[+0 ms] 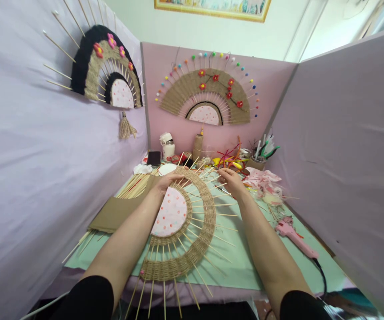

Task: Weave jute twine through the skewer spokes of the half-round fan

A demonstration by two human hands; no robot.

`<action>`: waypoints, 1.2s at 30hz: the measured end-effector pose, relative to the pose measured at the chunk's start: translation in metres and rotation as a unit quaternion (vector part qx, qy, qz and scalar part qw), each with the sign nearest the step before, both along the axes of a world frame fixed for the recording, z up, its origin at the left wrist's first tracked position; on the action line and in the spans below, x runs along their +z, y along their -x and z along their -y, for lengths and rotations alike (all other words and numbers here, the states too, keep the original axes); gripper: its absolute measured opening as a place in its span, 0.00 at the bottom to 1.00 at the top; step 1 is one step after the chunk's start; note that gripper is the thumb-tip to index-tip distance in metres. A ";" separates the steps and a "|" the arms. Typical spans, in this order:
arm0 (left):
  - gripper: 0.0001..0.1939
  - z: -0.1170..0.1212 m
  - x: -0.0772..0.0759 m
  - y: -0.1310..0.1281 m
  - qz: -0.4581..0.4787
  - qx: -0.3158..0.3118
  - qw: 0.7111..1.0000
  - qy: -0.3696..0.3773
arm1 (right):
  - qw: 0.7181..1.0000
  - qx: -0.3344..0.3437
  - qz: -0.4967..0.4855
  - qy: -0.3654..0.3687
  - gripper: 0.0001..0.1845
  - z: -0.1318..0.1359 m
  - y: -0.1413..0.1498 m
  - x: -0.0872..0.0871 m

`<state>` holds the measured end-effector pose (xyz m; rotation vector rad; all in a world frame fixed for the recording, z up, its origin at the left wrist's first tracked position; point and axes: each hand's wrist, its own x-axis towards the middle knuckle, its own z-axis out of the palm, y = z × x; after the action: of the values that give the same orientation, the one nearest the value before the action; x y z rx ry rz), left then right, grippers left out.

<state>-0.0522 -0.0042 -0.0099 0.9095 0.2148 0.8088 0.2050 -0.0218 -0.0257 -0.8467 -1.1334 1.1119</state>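
A half-round fan piece (197, 222) lies on the green mat (238, 266): a pink dotted centre (171, 212), bamboo skewers fanning out, and a woven band of jute twine. My left hand (167, 180) rests on its far edge, fingers curled over the weave and skewers. My right hand (231, 180) is at the far right end of the weave, fingers pinched among the skewer tips, apparently on the twine; what it holds is too small to name.
Loose skewers (135, 186) and brown card (118, 212) lie to the left. A pink glue gun (294, 235) with its cord sits at right. Craft supplies, a twine spool (198, 146) and cups crowd the back. Two finished fans (208, 95) hang on purple partition walls.
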 end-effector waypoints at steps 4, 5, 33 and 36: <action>0.18 -0.002 -0.003 0.000 0.005 -0.004 1.000 0.016 | 1.000 -0.009 -0.025 0.003 0.13 -0.001 0.004 0.007; 0.18 -0.001 -0.004 0.000 0.004 -0.003 1.000 0.021 | 1.000 -0.012 -0.029 0.002 0.13 -0.001 0.005 0.009; 0.25 0.008 -0.004 0.014 0.016 0.056 0.998 0.018 | 0.991 0.095 0.081 0.054 0.14 0.039 0.005 0.001; 0.25 0.006 -0.010 0.012 0.018 0.090 0.996 0.010 | 0.985 0.108 0.105 0.078 0.13 0.045 0.007 0.003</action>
<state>-0.0644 -0.0098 -0.0198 0.8641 0.2766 0.9880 0.1980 -0.0671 -0.0222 -0.9983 -1.3516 1.3263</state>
